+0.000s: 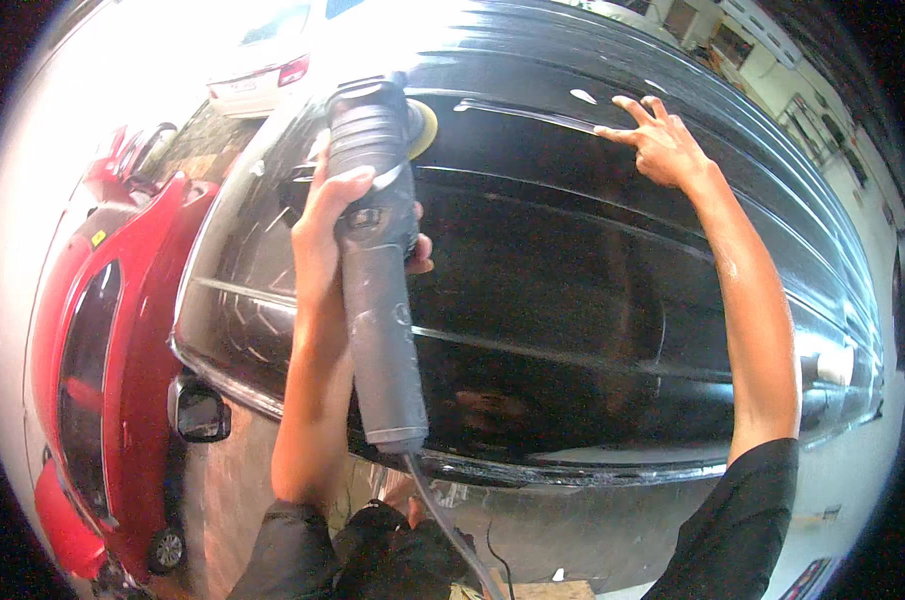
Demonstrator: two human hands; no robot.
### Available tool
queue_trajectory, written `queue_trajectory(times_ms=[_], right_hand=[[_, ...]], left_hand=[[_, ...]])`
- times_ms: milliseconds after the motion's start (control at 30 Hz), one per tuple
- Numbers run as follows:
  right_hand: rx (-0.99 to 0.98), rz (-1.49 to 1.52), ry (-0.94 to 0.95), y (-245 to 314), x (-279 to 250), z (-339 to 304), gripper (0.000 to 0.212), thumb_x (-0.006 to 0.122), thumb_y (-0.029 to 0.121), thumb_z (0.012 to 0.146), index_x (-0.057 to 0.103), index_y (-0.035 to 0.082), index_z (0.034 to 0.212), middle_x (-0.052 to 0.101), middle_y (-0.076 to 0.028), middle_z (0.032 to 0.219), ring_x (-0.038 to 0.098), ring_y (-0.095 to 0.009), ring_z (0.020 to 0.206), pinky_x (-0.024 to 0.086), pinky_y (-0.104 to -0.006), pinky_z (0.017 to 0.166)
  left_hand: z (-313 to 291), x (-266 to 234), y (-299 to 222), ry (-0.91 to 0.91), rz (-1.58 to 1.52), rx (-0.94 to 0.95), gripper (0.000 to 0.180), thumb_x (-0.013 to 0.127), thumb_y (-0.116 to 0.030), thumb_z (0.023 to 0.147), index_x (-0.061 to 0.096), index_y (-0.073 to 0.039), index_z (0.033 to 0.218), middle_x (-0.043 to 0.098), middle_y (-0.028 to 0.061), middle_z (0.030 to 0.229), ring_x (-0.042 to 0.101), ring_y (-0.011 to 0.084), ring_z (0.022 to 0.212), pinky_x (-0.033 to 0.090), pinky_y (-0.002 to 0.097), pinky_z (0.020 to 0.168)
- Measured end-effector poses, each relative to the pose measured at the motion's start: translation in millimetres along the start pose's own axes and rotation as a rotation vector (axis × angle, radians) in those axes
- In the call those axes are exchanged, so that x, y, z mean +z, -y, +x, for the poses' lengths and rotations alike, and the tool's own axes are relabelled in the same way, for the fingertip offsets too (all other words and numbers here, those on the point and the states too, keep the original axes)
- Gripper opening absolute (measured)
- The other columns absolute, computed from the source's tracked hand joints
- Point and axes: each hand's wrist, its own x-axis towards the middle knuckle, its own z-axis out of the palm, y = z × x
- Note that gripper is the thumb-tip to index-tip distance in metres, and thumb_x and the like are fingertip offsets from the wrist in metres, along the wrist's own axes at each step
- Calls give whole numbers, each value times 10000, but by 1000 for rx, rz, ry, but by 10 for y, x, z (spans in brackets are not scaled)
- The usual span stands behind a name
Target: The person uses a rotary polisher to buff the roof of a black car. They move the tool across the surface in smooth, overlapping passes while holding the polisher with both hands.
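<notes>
My left hand (319, 212) is wrapped around the body of a dark grey car polisher (380, 290), thumb on top and fingertips showing on its right side. The polisher's yellowish round pad (425, 130) faces the glossy black car roof (552, 270); whether it touches is unclear. A cord (442, 520) hangs from the tool's near end. Farther right, my right hand (664, 150) reaches over the roof with its fingers spread and holds nothing. Its fingertips are at or just above the surface, close to a white dab of paste (582, 97).
Beyond the black car's left end stands a red car (137, 370), with a white car (257, 85) behind it. A side mirror (201, 411) sticks out at the lower left. A whitish object (829, 366) lies on the roof's right part. Bright glare washes out the upper left.
</notes>
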Motion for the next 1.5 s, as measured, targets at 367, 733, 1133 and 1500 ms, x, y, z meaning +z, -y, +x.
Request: queue_trajectory(times_ms=[367,733,1133,1500], right_hand=[[507,318,80,-822,724,-869,803,484,-58,847,548,497,1424,220,-59,1686,261,-411,1497,282,-659,1182],[668,151,-35,-868,97,-1584,680,612,336,943,341,372,1566,275,-235,1601,258,-485,1476,361,-692,1106],[749,1753,275,726,-1697,-2993,779,677,394,969,263,135,1576,633,-121,842,633,-189,570,549,-343,492],[1110,1466,-8,323,-1613,-3104,457,612,397,1001,485,72,1296,531,-56,726,527,-142,463,493,-311,380]], left_hand=[[-49,56,83,37,60,-37,535,602,-383,901,550,37,1227,672,224,872,670,326,583,579,431,492],[-289,626,277,81,-58,43,480,610,-267,900,450,-119,1328,583,127,856,624,251,572,599,401,483],[-642,2251,1100,190,282,-61,1144,716,-446,826,-28,-138,1639,647,371,1193,673,462,1090,507,457,979],[-608,3169,1331,420,256,-190,1073,665,-423,809,77,-72,1635,556,372,1354,611,482,1198,468,446,1061]])
